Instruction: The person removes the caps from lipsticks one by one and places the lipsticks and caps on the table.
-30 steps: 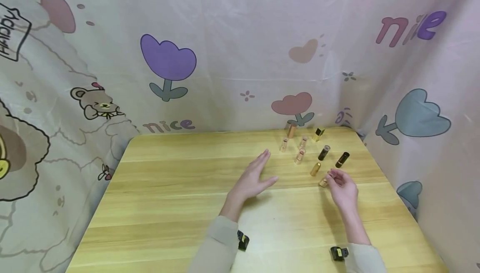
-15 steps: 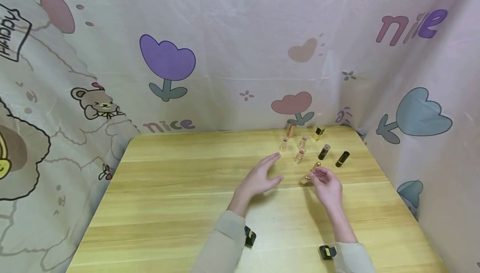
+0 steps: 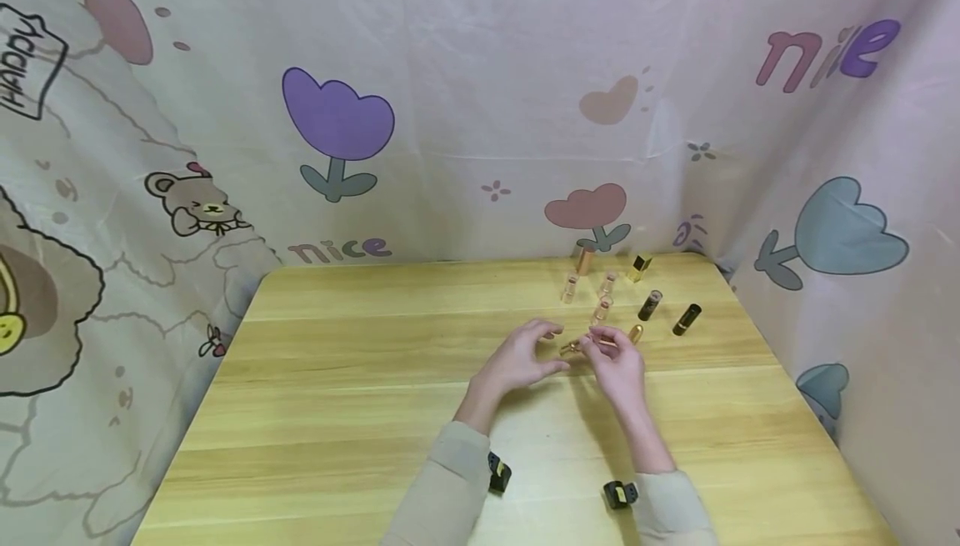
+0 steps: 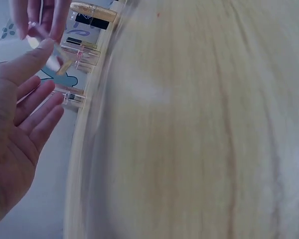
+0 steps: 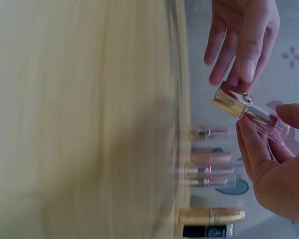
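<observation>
My right hand (image 3: 621, 371) pinches a lipstick (image 5: 254, 117) by its clear cap, between thumb and fingers. The tube is tilted, its shiny gold base pointing toward my left hand (image 3: 517, 358). That left hand is open, thumb and fingers spread apart around the gold end, with fingertips right by the base in the right wrist view. A gold bullet-shaped lipstick (image 3: 636, 333) stands just behind my right hand. Close beyond the fingers is a clear-capped pinkish lipstick (image 3: 602, 309), its lower part hidden by the right hand.
More lipsticks stand toward the back right of the wooden table (image 3: 337, 379): two clear-capped ones, a rose-gold tube (image 3: 585, 261), a black-and-gold square one (image 3: 639, 267), a dark one (image 3: 650, 305) and a black one (image 3: 687, 319). A patterned curtain (image 3: 450, 112) hangs behind.
My right hand has carried the lipstick leftward from beside the gold bullet-shaped one to my left hand. The left hand has shifted slightly right, its fingers bending a little around the base.
</observation>
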`<action>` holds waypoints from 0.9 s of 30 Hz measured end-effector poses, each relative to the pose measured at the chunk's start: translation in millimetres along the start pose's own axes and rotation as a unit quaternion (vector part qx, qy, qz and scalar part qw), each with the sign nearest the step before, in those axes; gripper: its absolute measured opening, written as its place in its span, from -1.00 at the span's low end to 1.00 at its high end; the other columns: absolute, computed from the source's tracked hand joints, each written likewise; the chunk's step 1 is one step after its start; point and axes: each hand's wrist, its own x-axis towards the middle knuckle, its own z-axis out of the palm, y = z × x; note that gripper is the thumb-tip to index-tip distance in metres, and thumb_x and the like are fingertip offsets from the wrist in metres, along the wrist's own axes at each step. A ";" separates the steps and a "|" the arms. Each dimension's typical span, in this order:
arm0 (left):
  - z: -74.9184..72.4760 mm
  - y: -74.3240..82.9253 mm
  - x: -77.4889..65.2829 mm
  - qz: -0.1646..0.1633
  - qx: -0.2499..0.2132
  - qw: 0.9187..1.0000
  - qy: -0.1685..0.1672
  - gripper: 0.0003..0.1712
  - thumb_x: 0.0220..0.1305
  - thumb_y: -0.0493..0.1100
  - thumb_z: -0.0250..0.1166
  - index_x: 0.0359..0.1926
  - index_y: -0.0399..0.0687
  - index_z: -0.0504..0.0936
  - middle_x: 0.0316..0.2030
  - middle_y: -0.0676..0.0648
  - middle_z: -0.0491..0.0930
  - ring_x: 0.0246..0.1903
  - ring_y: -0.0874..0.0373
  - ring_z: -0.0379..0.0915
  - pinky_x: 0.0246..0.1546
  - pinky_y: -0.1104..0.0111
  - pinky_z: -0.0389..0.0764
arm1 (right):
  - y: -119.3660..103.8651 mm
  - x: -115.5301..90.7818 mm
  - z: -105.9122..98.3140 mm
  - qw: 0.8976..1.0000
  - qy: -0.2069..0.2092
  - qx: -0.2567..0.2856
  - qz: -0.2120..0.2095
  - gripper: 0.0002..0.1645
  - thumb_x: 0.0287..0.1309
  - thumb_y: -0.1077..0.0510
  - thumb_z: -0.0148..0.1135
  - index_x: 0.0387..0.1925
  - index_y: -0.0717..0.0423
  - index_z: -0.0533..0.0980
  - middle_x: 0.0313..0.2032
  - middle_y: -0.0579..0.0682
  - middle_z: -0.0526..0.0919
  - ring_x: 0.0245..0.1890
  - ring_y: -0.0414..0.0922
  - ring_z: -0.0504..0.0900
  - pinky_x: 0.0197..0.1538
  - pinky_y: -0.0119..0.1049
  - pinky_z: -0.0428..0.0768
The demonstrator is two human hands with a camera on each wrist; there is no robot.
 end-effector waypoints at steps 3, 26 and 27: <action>-0.2 -0.3 2.0 0.000 -0.002 1.000 -0.001 -0.26 0.22 0.04 0.55 0.37 -0.02 0.53 0.26 0.02 0.57 0.20 0.13 0.54 0.27 0.28 0.59 | -1.0 1.1 7.7 1.000 -0.006 0.015 -0.002 -0.57 0.34 0.23 0.37 0.16 0.35 0.54 0.10 0.27 0.63 -0.04 -0.14 0.70 -0.08 -0.52 0.71; -9.6 0.5 9.2 0.012 -0.001 1.000 0.029 -0.62 0.27 -0.20 0.49 0.11 -0.07 0.70 0.00 -0.03 0.72 -0.03 0.19 0.66 0.10 0.45 0.66 | -1.5 8.7 26.7 0.999 -0.014 0.052 -0.009 -0.57 0.32 0.24 0.39 0.14 0.36 0.55 0.10 0.27 0.63 -0.12 -0.30 0.69 -0.02 -0.41 0.74; -10.4 0.9 8.9 0.014 0.000 0.999 0.031 -0.61 0.27 -0.20 0.49 0.11 -0.09 0.70 -0.01 -0.04 0.73 -0.03 0.18 0.67 0.09 0.45 0.66 | -1.4 8.7 26.7 0.998 -0.016 0.054 -0.010 -0.57 0.32 0.24 0.39 0.14 0.36 0.55 0.11 0.28 0.63 -0.13 -0.32 0.69 0.00 -0.39 0.75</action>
